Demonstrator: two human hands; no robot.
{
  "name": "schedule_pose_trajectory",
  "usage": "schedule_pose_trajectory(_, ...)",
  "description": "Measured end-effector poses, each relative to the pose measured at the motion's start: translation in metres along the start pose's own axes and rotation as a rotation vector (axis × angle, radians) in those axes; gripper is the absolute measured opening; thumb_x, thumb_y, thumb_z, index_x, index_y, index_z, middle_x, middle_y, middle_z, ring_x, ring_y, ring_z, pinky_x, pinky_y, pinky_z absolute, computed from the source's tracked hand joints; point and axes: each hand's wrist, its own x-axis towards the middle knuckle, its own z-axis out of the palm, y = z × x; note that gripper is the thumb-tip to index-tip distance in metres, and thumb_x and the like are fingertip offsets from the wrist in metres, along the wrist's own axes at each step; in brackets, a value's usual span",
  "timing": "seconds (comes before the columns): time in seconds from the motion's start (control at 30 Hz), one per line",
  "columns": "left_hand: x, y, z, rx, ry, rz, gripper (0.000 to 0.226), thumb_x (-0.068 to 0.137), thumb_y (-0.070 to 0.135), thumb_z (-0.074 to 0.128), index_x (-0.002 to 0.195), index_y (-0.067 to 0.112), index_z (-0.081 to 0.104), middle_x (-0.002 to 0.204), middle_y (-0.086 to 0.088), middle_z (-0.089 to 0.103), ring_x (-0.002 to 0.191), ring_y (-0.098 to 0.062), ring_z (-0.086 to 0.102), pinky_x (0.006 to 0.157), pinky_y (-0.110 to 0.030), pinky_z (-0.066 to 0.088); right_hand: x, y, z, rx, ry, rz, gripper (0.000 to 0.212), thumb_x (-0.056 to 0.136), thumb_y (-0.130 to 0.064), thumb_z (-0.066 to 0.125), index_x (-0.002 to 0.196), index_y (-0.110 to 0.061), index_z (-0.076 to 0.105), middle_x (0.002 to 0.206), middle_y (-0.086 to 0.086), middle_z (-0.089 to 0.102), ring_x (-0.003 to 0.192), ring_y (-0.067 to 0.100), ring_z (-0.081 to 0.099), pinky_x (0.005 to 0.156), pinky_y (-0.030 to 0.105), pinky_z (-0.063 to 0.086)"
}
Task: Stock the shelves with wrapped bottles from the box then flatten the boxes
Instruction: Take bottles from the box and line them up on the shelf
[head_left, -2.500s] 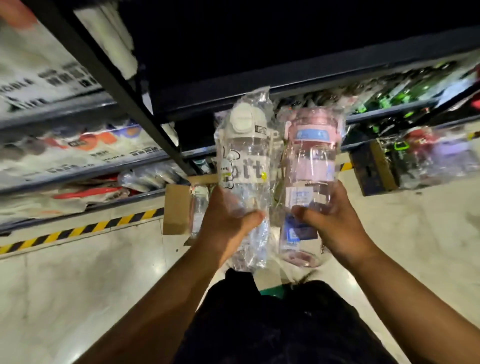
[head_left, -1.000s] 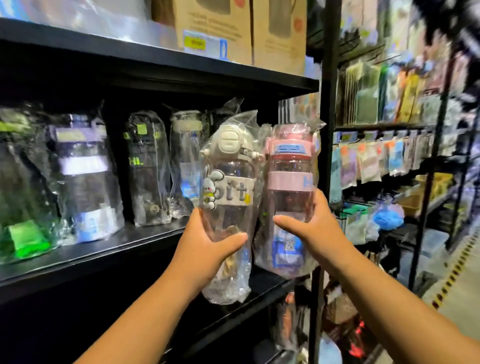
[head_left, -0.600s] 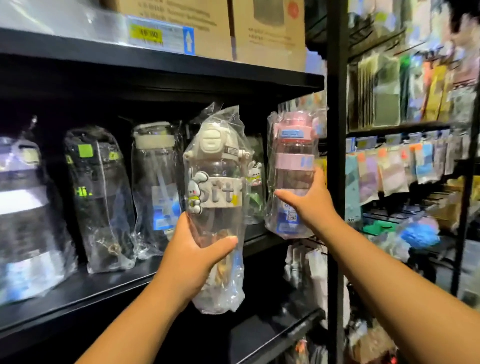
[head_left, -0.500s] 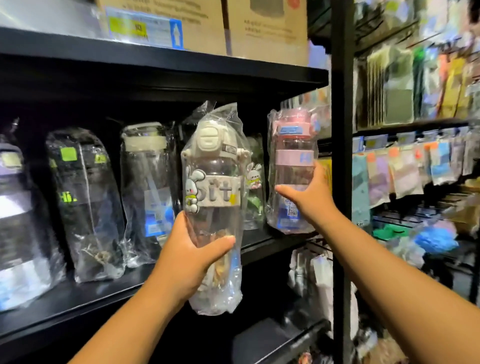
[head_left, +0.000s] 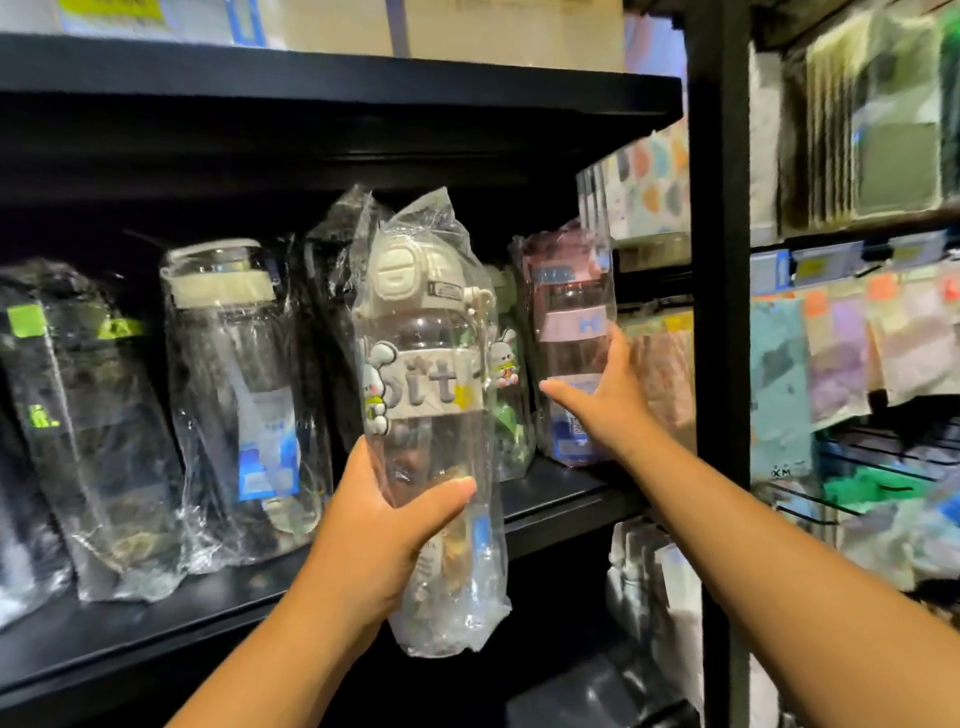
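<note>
**Two wrapped bottles at the black shelf, one in each hand**

The cardboard boxes (head_left: 467, 26) on the top board are cut off by the frame, and the hanging packets (head_left: 857, 353) past the black upright post (head_left: 719, 260) are blurred. A green bottle with a rabbit figure (head_left: 511, 400) is mostly hidden between the two held bottles. Whether the pink bottle's base already rests on the shelf board (head_left: 561, 493) cannot be told.

The white-capped bottle (head_left: 426, 415) is clear, in crinkled clear plastic wrap, with a grey band and a rabbit figure. It is upright in front of the shelf edge. The pink bottle (head_left: 571, 332), also wrapped, is upright at the shelf's right end, beside the post.

The left hand (head_left: 384, 530) grips the white-capped bottle low down, thumb across the front. The right hand (head_left: 608, 405) holds the pink bottle's middle, arm reaching forward.
</note>
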Motion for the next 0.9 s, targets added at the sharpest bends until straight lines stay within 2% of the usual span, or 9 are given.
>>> schedule_pose_trajectory(0.2, 0.001, -0.001, 0.007, 0.008, 0.012, 0.018, 0.067, 0.062, 0.031, 0.082, 0.124, 0.03, 0.057, 0.111, 0.006, 0.074, 0.101, -0.013, 0.071, 0.09, -0.037, 0.052, 0.005, 0.012, 0.006, -0.003, 0.024, -0.028, 0.105, 0.08, -0.032, 0.081, 0.156, -0.026, 0.009, 0.143, -0.005, 0.04, 0.117, 0.006, 0.04, 0.095, 0.022, 0.032)
schedule_pose_trajectory(0.33, -0.002, -0.003, 0.011, 0.04, 0.031, 0.042, 0.072, 0.053, 0.045, 0.082, 0.12, 0.032, 0.058, 0.11, 0.007, 0.074, 0.102, -0.013, 0.071, 0.094, -0.041, 0.053, 0.006, 0.015, 0.005, 0.009, -0.01, -0.019, 0.111, 0.077, -0.036, 0.083, 0.156, -0.029, 0.005, 0.156, -0.002, 0.032, 0.135, 0.016, 0.038, 0.101, 0.025, 0.031)
schedule_pose_trajectory(0.43, -0.009, -0.006, 0.014, 0.053, 0.0, 0.045, 0.075, 0.056, 0.041, 0.084, 0.125, 0.034, 0.056, 0.113, 0.007, 0.073, 0.104, -0.013, 0.071, 0.093, -0.039, 0.054, 0.0, 0.01, -0.007, 0.035, 0.005, -0.005, 0.115, 0.075, -0.035, 0.085, 0.157, -0.029, 0.004, 0.158, 0.001, 0.027, 0.141, 0.018, 0.032, 0.109, 0.031, 0.029)
schedule_pose_trajectory(0.5, -0.016, -0.008, 0.017, 0.077, -0.016, 0.057, 0.07, 0.062, 0.027, 0.085, 0.124, 0.034, 0.054, 0.111, 0.011, 0.073, 0.1, -0.008, 0.071, 0.08, -0.024, 0.057, -0.012, -0.001, -0.018, 0.095, 0.042, 0.003, 0.103, 0.081, -0.031, 0.08, 0.156, -0.027, 0.01, 0.154, 0.001, 0.032, 0.134, 0.012, 0.036, 0.105, 0.024, 0.031)
schedule_pose_trajectory(0.57, -0.025, -0.009, 0.021, 0.097, -0.039, 0.081, 0.068, 0.067, 0.016, 0.089, 0.122, 0.034, 0.053, 0.107, 0.021, 0.072, 0.096, 0.0, 0.07, 0.073, -0.01, 0.052, -0.03, -0.01, -0.025, 0.125, 0.11, -0.028, 0.084, 0.086, -0.031, 0.075, 0.153, -0.025, 0.025, 0.145, -0.005, 0.04, 0.125, 0.004, 0.039, 0.102, 0.018, 0.034)
schedule_pose_trajectory(0.63, -0.034, -0.011, 0.028, 0.112, -0.084, 0.077, 0.064, 0.072, 0.011, 0.085, 0.122, 0.034, 0.051, 0.106, 0.029, 0.069, 0.095, 0.006, 0.068, 0.073, -0.005, 0.049, -0.056, -0.018, -0.027, 0.212, 0.121, -0.073, 0.065, 0.085, -0.039, 0.073, 0.142, -0.029, 0.042, 0.138, -0.01, 0.047, 0.124, 0.002, 0.045, 0.107, 0.024, 0.037)
schedule_pose_trajectory(0.7, -0.04, -0.018, 0.035, 0.127, -0.143, 0.072, 0.065, 0.075, 0.007, 0.083, 0.123, 0.035, 0.051, 0.109, 0.028, 0.068, 0.099, 0.007, 0.066, 0.076, -0.005, 0.048, -0.09, -0.022, -0.026, 0.347, 0.044, -0.077, 0.056, 0.075, -0.053, 0.067, 0.127, -0.041, 0.048, 0.132, -0.013, 0.053, 0.123, 0.0, 0.05, 0.105, 0.02, 0.041)
schedule_pose_trajectory(0.8, -0.048, -0.038, 0.046, 0.114, -0.19, 0.057, 0.069, 0.068, 0.015, 0.084, 0.128, 0.031, 0.052, 0.116, 0.02, 0.069, 0.106, 0.0, 0.066, 0.082, -0.011, 0.05, -0.141, -0.022, -0.021, 0.547, -0.108, 0.005, 0.067, 0.062, -0.064, 0.072, 0.122, -0.045, 0.049, 0.129, -0.019, 0.059, 0.12, -0.008, 0.053, 0.094, 0.013, 0.045)
schedule_pose_trajectory(0.9, -0.056, -0.064, 0.054, 0.099, -0.226, 0.02, 0.075, 0.066, 0.023, 0.083, 0.133, 0.031, 0.05, 0.123, 0.015, 0.067, 0.113, -0.003, 0.065, 0.091, -0.019, 0.051, -0.174, -0.008, -0.017, 0.69, -0.213, 0.137, 0.09, 0.048, -0.072, 0.083, 0.126, -0.045, 0.047, 0.129, -0.018, 0.063, 0.125, 0.003, 0.055, 0.095, 0.022, 0.049)
